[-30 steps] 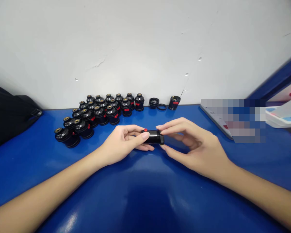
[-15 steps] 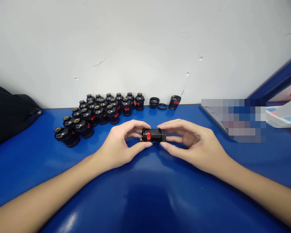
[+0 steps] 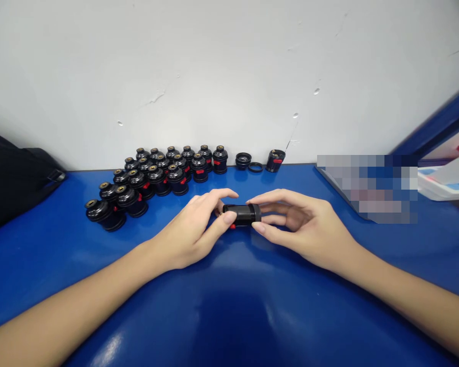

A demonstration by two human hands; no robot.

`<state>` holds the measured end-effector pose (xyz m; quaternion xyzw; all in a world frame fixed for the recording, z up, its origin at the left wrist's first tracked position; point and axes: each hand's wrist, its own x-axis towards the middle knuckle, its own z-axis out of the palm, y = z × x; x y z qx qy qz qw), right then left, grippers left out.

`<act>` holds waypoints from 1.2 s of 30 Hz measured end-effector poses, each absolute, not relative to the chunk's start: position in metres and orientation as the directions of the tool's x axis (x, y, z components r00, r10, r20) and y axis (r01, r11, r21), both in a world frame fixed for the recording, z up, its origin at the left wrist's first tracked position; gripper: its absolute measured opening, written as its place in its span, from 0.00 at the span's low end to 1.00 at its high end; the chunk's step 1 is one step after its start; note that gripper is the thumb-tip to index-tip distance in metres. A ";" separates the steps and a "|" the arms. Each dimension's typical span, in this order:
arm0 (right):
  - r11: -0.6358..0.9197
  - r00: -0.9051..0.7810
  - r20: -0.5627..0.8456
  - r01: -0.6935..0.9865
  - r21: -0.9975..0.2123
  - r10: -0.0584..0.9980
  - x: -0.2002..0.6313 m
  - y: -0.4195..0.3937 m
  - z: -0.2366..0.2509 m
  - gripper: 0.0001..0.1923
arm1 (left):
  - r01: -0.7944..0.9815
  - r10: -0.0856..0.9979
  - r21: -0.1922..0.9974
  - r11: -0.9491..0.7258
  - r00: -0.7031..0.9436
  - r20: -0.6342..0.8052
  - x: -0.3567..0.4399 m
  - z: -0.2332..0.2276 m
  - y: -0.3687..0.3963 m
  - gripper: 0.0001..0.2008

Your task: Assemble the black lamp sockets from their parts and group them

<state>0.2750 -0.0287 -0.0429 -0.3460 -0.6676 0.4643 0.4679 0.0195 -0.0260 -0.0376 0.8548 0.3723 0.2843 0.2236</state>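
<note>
Pinching one black socket (image 3: 241,214), left hand (image 3: 193,232) and right hand (image 3: 304,229) grip it; roughly nineteen finished sockets (image 3: 156,178) behind.

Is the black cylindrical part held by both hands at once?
Yes, the left hand grips one end of the black cylindrical part and the right hand grips the other, above the blue table.

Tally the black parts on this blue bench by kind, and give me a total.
Capped black parts in the cluster: 18
Black part held by left hand and right hand: 1
Open black part by the wall: 1
Loose black rings: 2
Total: 22
</note>
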 end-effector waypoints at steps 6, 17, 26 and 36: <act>0.293 -0.329 0.262 0.045 -0.955 0.907 0.276 -0.029 -0.045 0.17 | 0.398 0.660 0.540 -0.742 0.575 0.483 0.017 -0.042 -0.025 0.26; 0.271 -0.339 0.249 0.018 -0.962 0.907 0.276 -0.029 -0.044 0.16 | 0.487 0.754 0.580 -0.653 0.494 0.434 0.026 -0.044 -0.029 0.33; 0.290 -0.353 0.255 0.050 -0.956 0.900 0.277 -0.028 -0.046 0.16 | 0.309 0.692 0.653 -0.691 0.541 0.477 0.023 -0.046 -0.026 0.34; 0.284 -0.369 0.236 0.080 -0.956 0.899 0.277 -0.031 -0.042 0.13 | 0.427 0.668 0.520 -0.740 0.557 0.494 0.024 -0.045 -0.024 0.37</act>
